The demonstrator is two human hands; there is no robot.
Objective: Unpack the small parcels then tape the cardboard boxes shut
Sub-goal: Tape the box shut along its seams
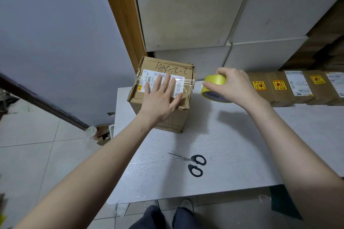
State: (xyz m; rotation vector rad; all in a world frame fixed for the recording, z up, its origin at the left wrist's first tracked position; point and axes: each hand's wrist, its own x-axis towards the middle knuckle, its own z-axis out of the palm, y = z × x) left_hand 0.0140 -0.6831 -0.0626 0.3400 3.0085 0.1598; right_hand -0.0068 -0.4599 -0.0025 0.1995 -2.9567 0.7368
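Left hand [161, 96] flat on box [163, 87] — tape roll [214, 87] alongside

The white table [232, 135] has open surface in front of the cardboard box [163, 109] and across its right half, broken only by the black-handled scissors [193, 162] lying near the front edge. Behind, a row of flat brown parcels [297, 87] lines the back right of the table and stacked white cartons [186, 11] rise like a wall, closing off any reach past the box. A narrow gap stays between the box's right side and the yellow tape roll [214, 88], crossed by a stretched strip of clear tape [188, 82]; left of the box the table ends at a bare tiled floor [37, 145].
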